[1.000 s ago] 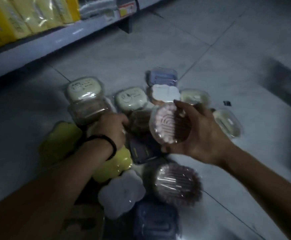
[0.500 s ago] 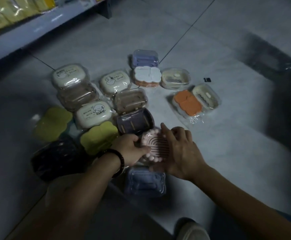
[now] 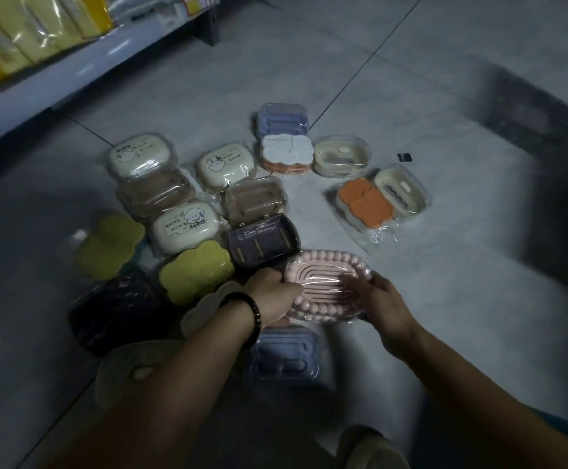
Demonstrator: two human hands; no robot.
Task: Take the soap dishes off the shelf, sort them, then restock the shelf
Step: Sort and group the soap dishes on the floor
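While left hand (image 3: 272, 296) and right hand (image 3: 382, 309) each grip one end of the pink soap dish (image 3: 326, 286), it seems light, stiff, slippery-wrapped; rim hold best.

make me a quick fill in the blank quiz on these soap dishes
The left hand and the right hand hold a beaded soap dish coloured ____.
The bead bracelet sits on the ____ wrist.
The cartoon-printed cream dishes number ____.
The dishes lie on the ____, not on the shelf.
Missing words: pink; left; three; floor.
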